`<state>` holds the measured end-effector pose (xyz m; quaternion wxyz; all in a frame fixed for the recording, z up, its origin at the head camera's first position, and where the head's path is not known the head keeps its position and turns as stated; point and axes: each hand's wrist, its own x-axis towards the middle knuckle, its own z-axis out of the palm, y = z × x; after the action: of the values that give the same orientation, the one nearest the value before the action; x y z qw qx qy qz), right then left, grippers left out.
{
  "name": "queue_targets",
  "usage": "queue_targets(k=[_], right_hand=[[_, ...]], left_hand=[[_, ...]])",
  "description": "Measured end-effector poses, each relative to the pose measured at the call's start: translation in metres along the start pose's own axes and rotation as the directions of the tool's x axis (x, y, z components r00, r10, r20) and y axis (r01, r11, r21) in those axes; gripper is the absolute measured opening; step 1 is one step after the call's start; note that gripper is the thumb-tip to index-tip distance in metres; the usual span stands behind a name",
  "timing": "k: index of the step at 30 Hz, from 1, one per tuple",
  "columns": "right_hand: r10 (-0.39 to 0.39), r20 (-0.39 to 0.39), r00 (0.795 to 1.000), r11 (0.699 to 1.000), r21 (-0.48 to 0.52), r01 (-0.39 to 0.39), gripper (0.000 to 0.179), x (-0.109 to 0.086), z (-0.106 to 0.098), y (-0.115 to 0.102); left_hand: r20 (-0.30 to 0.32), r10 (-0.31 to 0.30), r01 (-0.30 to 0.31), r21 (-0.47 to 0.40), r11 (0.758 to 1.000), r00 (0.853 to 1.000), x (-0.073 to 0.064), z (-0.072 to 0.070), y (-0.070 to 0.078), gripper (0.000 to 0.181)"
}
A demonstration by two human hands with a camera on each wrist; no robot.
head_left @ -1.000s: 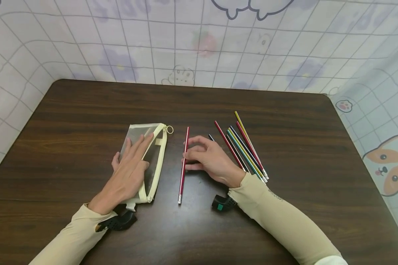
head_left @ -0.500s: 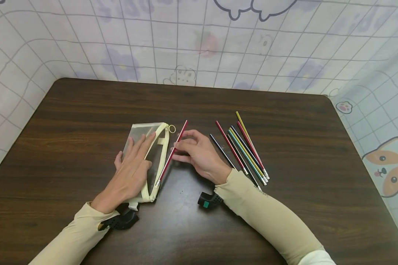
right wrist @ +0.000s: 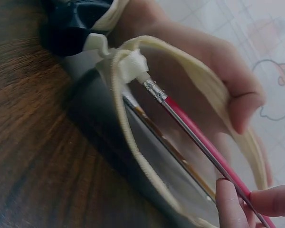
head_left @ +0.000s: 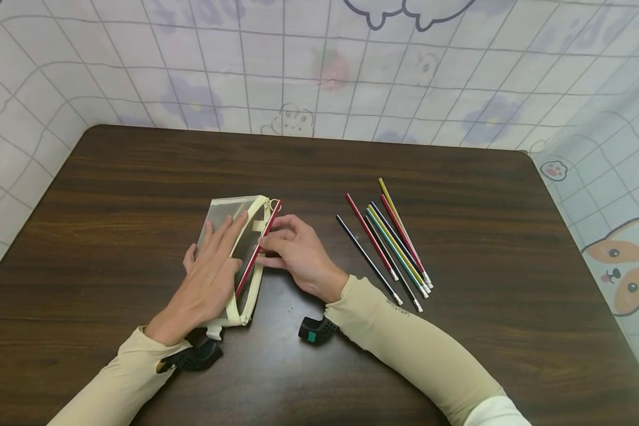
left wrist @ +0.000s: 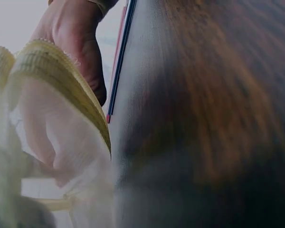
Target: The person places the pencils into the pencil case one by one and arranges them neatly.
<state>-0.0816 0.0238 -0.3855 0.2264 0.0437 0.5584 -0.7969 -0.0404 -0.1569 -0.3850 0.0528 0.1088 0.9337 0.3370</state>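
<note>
My left hand (head_left: 207, 278) rests on a see-through pencil pouch (head_left: 220, 209) with cream zip edging, its fingers extended across the top. The pouch's zip is undone and its mouth gapes to the right. My right hand (head_left: 306, 263) pinches a red pencil (head_left: 250, 268) between thumb and fingers, slanted at that mouth. In the right wrist view, the red pencil's eraser end (right wrist: 154, 90) is inside the mouth, and another pencil (right wrist: 168, 149) with a golden-brown side lies within the pouch. The left wrist view shows the cream edge (left wrist: 61, 71) close up.
Several pencils (head_left: 396, 245) in red, yellow, green and dark colours lie loosely fanned on the dark wooden table (head_left: 474, 236), right of my right hand. A zip-pull ring (head_left: 274, 205) sits at the pouch's far corner. A patterned cloth (head_left: 330, 71) hangs behind the table.
My right hand has moved left with the red pencil, from the bare table over to the pouch's mouth, and the pencil has tilted. My left hand has stayed on the pouch.
</note>
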Motion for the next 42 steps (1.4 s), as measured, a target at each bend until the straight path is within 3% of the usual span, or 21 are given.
queue_targets(k=[8, 20, 30, 36, 42], right_hand=[[0.021, 0.031, 0.999, 0.999, -0.033, -0.020, 0.033, 0.002, 0.008, 0.006], [0.034, 0.015, 0.999, 0.998, -0.048, -0.033, 0.031, 0.005, 0.012, 0.005], [0.020, -0.020, 1.000, 0.994, -0.103, -0.022, 0.005, 0.004, 0.015, 0.002], [0.016, 0.025, 1.000, 0.995, -0.099, -0.013, 0.012, -0.002, 0.011, -0.003], [-0.022, 0.036, 0.999, 0.978, -0.207, 0.029, 0.011, -0.010, -0.003, -0.016]], left_hand=[[-0.013, 0.024, -0.024, -0.004, 1.000, 1.000, -0.001, 0.001, 0.000, 0.074], [-0.006, 0.039, -0.039, 0.003, 0.999, 0.999, -0.003, 0.001, 0.004, 0.074], [-0.011, 0.077, -0.077, -0.003, 0.997, 0.997, -0.002, 0.002, 0.002, 0.073], [-0.010, 0.065, -0.065, -0.006, 0.998, 0.998, -0.001, 0.000, 0.003, 0.075], [-0.007, 0.044, -0.044, -0.016, 0.999, 0.999, -0.001, 0.000, 0.000, 0.075]])
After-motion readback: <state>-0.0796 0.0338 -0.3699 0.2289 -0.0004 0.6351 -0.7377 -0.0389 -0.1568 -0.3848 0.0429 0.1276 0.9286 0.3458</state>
